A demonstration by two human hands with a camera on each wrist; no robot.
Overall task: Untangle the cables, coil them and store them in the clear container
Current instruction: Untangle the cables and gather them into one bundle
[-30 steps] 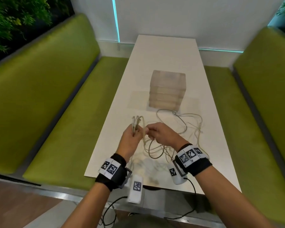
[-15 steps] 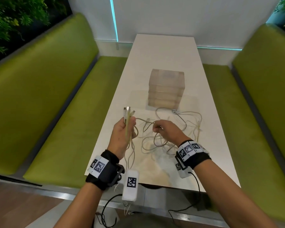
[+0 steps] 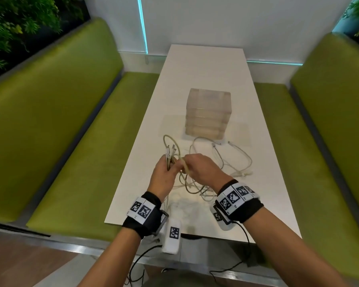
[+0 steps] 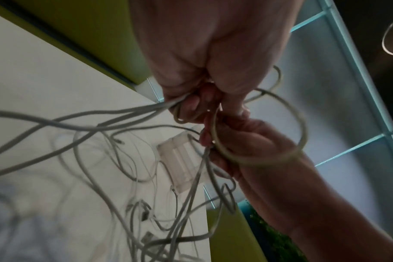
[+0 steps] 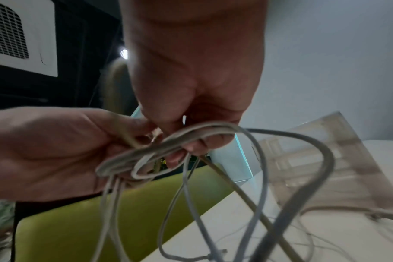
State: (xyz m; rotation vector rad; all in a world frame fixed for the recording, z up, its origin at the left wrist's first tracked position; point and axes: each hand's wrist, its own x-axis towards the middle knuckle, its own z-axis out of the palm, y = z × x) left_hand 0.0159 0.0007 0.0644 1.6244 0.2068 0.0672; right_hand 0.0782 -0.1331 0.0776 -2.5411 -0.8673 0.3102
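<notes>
Several pale cables lie tangled on the white table. My left hand grips a bunch of them, with the plug ends sticking up above the fist. My right hand is right against it and pinches a cable strand that forms a loop. In the left wrist view the left hand clutches the strands, and the loop curves around the right hand. In the right wrist view the right hand's fingers curl over the cable bundle. Beyond the hands stands the clear container.
Green bench seats run along both long sides of the table, with another bench on the right. More cable ends lie on the table to the right of my hands. The table's near edge is just under my wrists.
Half a second ago my right hand was low in the tangle, apart from the left. It has come up to the left hand with a cable strand. The left hand moved slightly right.
</notes>
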